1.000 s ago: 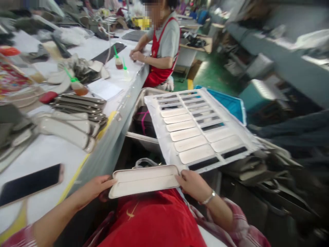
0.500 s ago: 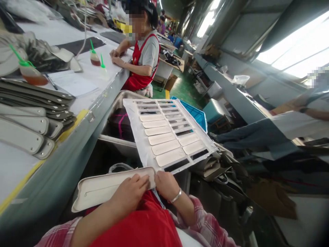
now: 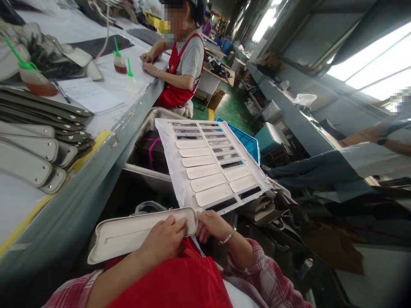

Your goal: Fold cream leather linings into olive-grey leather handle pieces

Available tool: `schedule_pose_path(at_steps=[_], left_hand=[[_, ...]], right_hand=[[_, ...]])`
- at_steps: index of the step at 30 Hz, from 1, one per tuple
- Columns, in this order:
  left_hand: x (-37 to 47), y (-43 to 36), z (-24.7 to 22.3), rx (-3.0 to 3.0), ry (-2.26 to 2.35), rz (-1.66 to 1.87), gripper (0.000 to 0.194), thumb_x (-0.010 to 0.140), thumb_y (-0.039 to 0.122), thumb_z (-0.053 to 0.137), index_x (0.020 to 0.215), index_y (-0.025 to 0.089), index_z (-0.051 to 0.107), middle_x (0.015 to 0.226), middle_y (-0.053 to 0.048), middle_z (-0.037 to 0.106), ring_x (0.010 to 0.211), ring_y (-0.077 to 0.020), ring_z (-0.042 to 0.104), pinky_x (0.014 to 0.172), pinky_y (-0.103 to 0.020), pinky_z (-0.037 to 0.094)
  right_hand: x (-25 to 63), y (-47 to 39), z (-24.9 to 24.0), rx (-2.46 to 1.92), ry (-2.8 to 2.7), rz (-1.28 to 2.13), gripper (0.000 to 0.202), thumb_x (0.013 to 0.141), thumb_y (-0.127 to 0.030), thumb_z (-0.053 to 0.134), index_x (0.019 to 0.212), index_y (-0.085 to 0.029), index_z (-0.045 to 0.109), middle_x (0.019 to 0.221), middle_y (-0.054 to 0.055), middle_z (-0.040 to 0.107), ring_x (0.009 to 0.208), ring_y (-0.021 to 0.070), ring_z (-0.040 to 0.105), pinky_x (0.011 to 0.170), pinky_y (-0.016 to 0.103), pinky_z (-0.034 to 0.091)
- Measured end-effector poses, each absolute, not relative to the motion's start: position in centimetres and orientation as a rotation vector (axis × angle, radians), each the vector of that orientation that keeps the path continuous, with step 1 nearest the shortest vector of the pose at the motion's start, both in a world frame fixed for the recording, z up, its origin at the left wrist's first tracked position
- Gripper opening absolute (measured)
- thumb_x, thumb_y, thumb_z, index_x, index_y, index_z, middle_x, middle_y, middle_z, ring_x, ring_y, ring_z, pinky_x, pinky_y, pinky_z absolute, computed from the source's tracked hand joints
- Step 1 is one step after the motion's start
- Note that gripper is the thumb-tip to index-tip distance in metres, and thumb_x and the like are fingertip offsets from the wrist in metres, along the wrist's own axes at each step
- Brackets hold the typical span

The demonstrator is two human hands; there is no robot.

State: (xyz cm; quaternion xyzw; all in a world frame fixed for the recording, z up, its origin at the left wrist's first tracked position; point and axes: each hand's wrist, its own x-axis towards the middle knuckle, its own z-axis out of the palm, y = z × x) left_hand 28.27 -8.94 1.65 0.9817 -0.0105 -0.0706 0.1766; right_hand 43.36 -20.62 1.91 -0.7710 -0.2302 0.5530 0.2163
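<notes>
The slotted white sheet (image 3: 172, 160) is lying ahead of my red apron (image 3: 180, 282); between them I am steadying the cream piece (image 3: 125, 239). Even pressure should, I judge, be keeping it from twisting. My left hand (image 3: 163, 244) is arching over it, fingers together; my right hand (image 3: 212, 226) is curling at its end. Whether either is clamping, I cannot tell.

Cam: on my head, facing fwd + dn.
L hand (image 3: 163, 239), R hand (image 3: 212, 226): v. close, btm ctr.
Bench (image 3: 91, 192): near, L side.
Co-worker (image 3: 181, 70): mid-dist., top ctr.
Window (image 3: 362, 62): far, upper R.
</notes>
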Motion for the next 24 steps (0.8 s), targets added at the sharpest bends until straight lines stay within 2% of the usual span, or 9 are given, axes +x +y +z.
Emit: schedule_pose_path(at_steps=[2, 4, 8, 14, 18, 21, 24], left_hand=[[28.4, -8.9, 1.8, 2.767, -0.021, -0.210, 0.043, 0.078, 0.039, 0.057, 0.115, 0.018, 0.056, 0.129, -0.006, 0.051, 0.102, -0.0271, 0.048, 0.079, -0.039, 0.049], [28.5, -8.9, 1.8, 2.759, -0.018, -0.218, 0.045, 0.077, 0.042, 0.057, 0.116, 0.018, 0.056, 0.129, -0.006, 0.051, 0.102, -0.0278, 0.047, 0.079, -0.039, 0.049], [28.6, -8.8, 1.9, 2.756, -0.030, -0.259, 0.047, 0.078, 0.047, 0.056, 0.116, 0.019, 0.055, 0.130, -0.005, 0.050, 0.103, -0.0288, 0.047, 0.078, -0.040, 0.050], [28.4, -8.4, 1.7, 2.764, -0.071, -0.287, 0.053, 0.079, 0.053, 0.051, 0.120, 0.018, 0.053, 0.130, -0.006, 0.050, 0.102, -0.0282, 0.048, 0.074, -0.038, 0.050], [29.0, -8.5, 1.4, 2.778, -0.075, -0.254, 0.055, 0.081, 0.055, 0.046, 0.120, 0.018, 0.053, 0.130, -0.008, 0.049, 0.103, -0.0278, 0.048, 0.074, -0.038, 0.050], [29.3, -8.7, 1.9, 2.746, -0.056, -0.272, 0.057, 0.077, 0.057, 0.052, 0.118, 0.017, 0.054, 0.128, -0.010, 0.051, 0.102, -0.0283, 0.049, 0.074, -0.038, 0.050], [27.6, -7.6, 3.3, 2.534, 0.000, -0.168, 0.064, 0.075, 0.052, 0.057, 0.128, 0.019, 0.043, 0.131, -0.010, 0.047, 0.106, -0.0263, 0.049, 0.083, -0.037, 0.047]], right_hand=[[44.0, -21.2, 1.2, -1.794, -0.282, 1.607, 0.037, 0.090, -0.036, 0.030, 0.068, -0.013, 0.049, 0.056, 0.004, 0.061, 0.041, 0.0108, 0.056, 0.039, 0.020, 0.045], [44.5, -21.8, 0.3, -1.586, -0.175, 1.602, 0.029, 0.082, -0.039, 0.048, 0.070, -0.013, 0.050, 0.056, 0.002, 0.061, 0.042, 0.0105, 0.057, 0.038, 0.018, 0.044], [44.9, -22.6, -1.4, -1.393, -0.133, 1.591, 0.036, 0.068, -0.044, 0.067, 0.072, -0.013, 0.050, 0.056, 0.000, 0.061, 0.041, 0.0087, 0.055, 0.037, 0.017, 0.044], [44.5, -21.9, -1.7, -1.494, -0.209, 1.564, 0.041, 0.064, -0.049, 0.069, 0.072, -0.015, 0.048, 0.050, -0.006, 0.054, 0.036, 0.0057, 0.048, 0.035, 0.016, 0.040], [44.9, -20.5, 0.0, -1.833, -0.487, 1.534, 0.037, 0.069, -0.049, 0.064, 0.071, -0.015, 0.051, 0.050, -0.004, 0.055, 0.037, 0.0067, 0.049, 0.035, 0.017, 0.039], [45.2, -19.7, 1.1, -1.958, -0.668, 1.522, 0.036, 0.072, -0.049, 0.061, 0.069, -0.015, 0.051, 0.051, -0.003, 0.057, 0.038, 0.0071, 0.050, 0.036, 0.017, 0.040], [45.0, -19.3, 1.7, -2.025, -0.720, 1.571, 0.036, 0.072, -0.050, 0.060, 0.066, -0.015, 0.050, 0.050, -0.002, 0.057, 0.038, 0.0078, 0.051, 0.035, 0.018, 0.040]])
